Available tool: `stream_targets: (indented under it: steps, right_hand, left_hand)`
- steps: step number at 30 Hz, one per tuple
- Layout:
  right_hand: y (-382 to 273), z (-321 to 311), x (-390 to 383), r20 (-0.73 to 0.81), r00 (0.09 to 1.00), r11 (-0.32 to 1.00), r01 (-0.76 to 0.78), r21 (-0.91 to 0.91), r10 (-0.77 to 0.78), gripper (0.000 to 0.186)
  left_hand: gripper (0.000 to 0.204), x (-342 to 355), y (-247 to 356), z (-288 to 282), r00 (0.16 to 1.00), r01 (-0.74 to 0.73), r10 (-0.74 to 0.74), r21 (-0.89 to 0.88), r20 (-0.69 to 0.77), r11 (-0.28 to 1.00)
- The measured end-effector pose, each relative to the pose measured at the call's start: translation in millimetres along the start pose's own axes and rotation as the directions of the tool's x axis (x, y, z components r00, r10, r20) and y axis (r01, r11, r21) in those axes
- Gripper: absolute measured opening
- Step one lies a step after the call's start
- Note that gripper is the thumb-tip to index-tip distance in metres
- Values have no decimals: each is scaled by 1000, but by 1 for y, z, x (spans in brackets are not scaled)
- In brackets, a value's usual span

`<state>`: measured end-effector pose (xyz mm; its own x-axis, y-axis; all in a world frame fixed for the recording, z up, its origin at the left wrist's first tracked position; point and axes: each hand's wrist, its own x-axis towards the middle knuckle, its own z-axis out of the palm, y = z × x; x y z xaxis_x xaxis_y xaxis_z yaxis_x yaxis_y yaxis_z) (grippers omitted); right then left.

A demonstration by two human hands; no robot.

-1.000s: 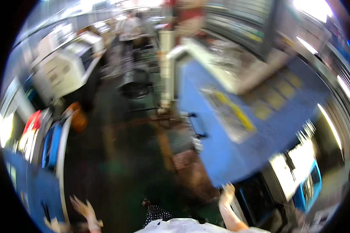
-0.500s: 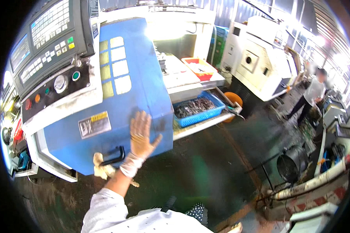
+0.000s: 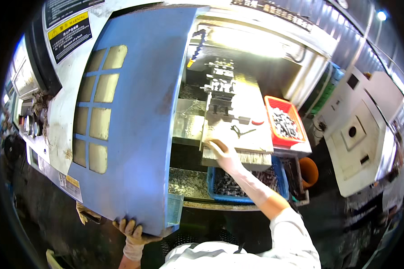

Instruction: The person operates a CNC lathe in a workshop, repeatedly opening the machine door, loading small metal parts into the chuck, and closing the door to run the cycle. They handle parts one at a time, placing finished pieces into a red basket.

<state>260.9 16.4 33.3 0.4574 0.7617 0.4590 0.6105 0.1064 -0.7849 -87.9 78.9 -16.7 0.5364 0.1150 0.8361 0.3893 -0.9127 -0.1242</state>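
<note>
At the lower corner of the blue sliding door (image 3: 139, 112) of a machine, my left hand (image 3: 132, 231), in a stained light glove, is closed around the door's bottom edge, with the fingers on its front face. My right hand (image 3: 220, 150) reaches past the door's edge to the near end of the flat metal machine table (image 3: 247, 107). Glare and blur smear its fingers, and what they touch cannot be made out. Beyond it stands a row of tool holders (image 3: 221, 85). A small dark forked metal piece (image 3: 242, 131) lies on the table to its right.
A red basket (image 3: 305, 134) of small metal parts stands right of the table. Below is a blue basket (image 3: 285, 181) of dark metal pieces. An orange bucket (image 3: 309, 172) stands beside it. A cloth glove (image 3: 81, 213) hangs by the door handle. Another white machine (image 3: 354, 130) stands at right.
My left hand has gone from lying flat on the door's front to its lower corner. My right hand has come into view over the table. My view is closer to the machine's opening.
</note>
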Motion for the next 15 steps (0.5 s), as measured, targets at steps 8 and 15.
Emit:
stream_targets:
  steps: [8, 15]
  right_hand:
    - [107, 124, 232, -523, 853, 1000, 4, 0, -3, 34]
    - [93, 109, 285, -472, 870, 953, -8, -303, -143, 16]
  left_hand:
    - [72, 29, 71, 14, 891, 452, -437, 132, -124, 882]
    - [68, 14, 71, 23, 890, 430, -382, 175, -250, 886]
